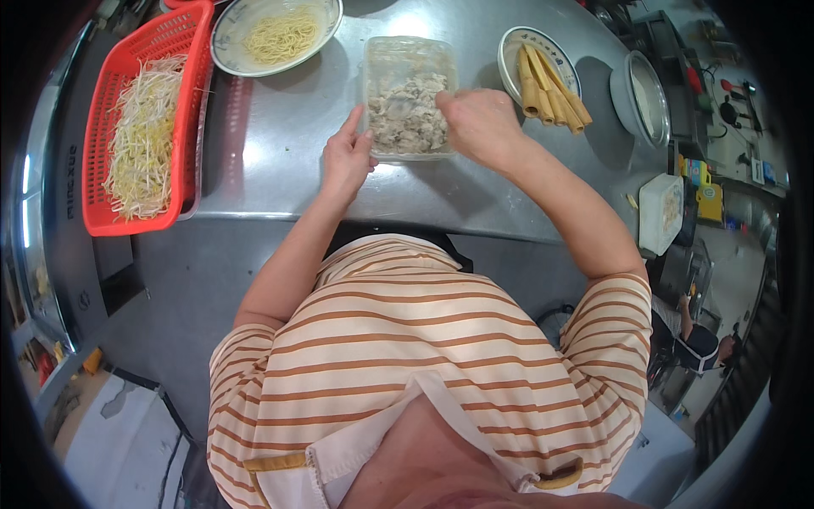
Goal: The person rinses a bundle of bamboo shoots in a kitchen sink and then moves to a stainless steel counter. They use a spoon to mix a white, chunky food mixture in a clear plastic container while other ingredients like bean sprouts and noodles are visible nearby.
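Note:
A clear rectangular plastic container (411,52) stands on the steel table before me, partly filled with a greyish, minced-looking food mixture (407,130). My left hand (348,153) holds the container's near left side, its index finger lying along the outer wall and its thumb at the edge. Over the right wall, my right hand (480,121) is closed in a fist on what looks like a metal spoon (400,107). The spoon's bowl is blurred in the mixture, and my fingers hide most of its handle.
At left, a red plastic basket (184,127) holds bean sprouts (143,146). Yellow noodles (283,38) lie in a patterned bowl (227,48). Tube-shaped tan pieces (547,95) overhang another bowl (509,48). A metal basin (642,95) and a white tub (661,213) stand right; another person (696,347) is beyond.

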`<state>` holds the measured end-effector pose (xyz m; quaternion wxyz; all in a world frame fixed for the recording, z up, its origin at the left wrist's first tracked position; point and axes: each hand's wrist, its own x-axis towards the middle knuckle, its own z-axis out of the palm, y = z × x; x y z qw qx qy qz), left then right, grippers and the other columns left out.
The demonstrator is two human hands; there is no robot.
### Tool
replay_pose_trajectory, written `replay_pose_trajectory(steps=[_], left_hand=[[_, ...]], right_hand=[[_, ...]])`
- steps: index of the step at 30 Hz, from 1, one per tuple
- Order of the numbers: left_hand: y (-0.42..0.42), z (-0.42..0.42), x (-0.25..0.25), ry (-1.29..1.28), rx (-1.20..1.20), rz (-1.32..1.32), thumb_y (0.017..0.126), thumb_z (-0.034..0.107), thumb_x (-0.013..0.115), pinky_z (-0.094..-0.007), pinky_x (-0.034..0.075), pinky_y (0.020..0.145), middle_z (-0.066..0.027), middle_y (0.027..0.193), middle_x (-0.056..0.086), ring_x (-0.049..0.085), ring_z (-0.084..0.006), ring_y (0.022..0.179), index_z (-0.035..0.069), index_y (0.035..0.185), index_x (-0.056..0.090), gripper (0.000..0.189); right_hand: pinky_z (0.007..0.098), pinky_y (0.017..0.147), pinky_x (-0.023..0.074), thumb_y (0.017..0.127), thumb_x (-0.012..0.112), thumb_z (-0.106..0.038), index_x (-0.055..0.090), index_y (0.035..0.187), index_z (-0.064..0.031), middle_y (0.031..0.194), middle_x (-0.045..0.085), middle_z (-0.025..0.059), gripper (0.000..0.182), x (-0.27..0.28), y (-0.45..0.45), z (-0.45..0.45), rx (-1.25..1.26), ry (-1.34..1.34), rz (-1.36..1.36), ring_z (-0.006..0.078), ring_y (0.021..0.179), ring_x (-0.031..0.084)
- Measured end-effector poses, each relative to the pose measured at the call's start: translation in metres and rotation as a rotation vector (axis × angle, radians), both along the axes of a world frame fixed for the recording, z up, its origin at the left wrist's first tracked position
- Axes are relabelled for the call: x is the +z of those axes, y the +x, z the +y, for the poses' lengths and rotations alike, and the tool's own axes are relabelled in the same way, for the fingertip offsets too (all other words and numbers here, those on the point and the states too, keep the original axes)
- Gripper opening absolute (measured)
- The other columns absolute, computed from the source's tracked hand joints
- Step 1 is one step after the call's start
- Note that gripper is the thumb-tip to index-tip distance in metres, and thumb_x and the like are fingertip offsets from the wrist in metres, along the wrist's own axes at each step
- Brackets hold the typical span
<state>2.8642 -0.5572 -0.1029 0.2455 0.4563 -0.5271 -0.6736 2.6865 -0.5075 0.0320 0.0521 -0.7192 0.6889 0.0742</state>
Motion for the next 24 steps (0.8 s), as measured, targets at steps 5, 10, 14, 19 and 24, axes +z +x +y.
replay_pose_trajectory(steps=[5,10,14,19,24], left_hand=[[-0.002,-0.002,-0.003,0.007,-0.017,-0.004,0.088,0.010,0.052,-0.0271,0.046,0.049,-0.0021,0.063,0.053,0.055,-0.0110,0.051,0.012,0.137,0.042,0.049],[0.001,-0.002,-0.004,0.008,-0.006,-0.001,0.089,0.009,0.051,-0.0264,0.046,0.048,-0.0019,0.063,0.052,0.055,-0.0106,0.051,0.013,0.137,0.041,0.049],[-0.001,-0.002,0.003,0.012,-0.021,-0.021,0.089,0.009,0.051,-0.0259,0.046,0.048,-0.0016,0.064,0.053,0.054,-0.0103,0.051,0.013,0.138,0.040,0.050],[-0.001,-0.002,0.003,0.020,-0.004,-0.018,0.089,0.009,0.051,-0.0256,0.046,0.048,-0.0016,0.065,0.053,0.053,-0.0101,0.051,0.013,0.138,0.040,0.050],[-0.002,0.000,0.003,0.027,0.000,-0.014,0.089,0.009,0.051,-0.0255,0.045,0.048,-0.0011,0.065,0.052,0.052,-0.0099,0.051,0.013,0.138,0.041,0.050]], right_hand=[[0.0396,0.070,0.0513,0.067,0.058,-0.014,0.068,0.082,-0.0068,0.081,0.067,0.0129,0.019,-0.040,0.006,-0.020,-0.140,0.207,-0.020,0.0292,0.081,0.065],[0.0385,0.073,0.0513,0.068,0.059,-0.017,0.069,0.083,-0.0074,0.083,0.067,0.0127,0.021,0.005,0.008,-0.032,-0.151,0.215,0.050,0.0289,0.083,0.065],[0.0382,0.074,0.0512,0.068,0.059,-0.017,0.069,0.084,-0.0077,0.084,0.067,0.0126,0.021,-0.021,0.003,-0.047,-0.212,0.175,-0.014,0.0282,0.083,0.065],[0.0381,0.074,0.0512,0.069,0.058,-0.018,0.069,0.086,-0.0077,0.086,0.068,0.0130,0.023,-0.020,-0.002,-0.049,-0.187,0.161,0.032,0.0281,0.085,0.065],[0.0378,0.076,0.0509,0.072,0.057,-0.018,0.069,0.090,-0.0086,0.089,0.068,0.0112,0.024,-0.024,-0.013,-0.060,-0.358,0.154,-0.029,0.0271,0.087,0.065]])
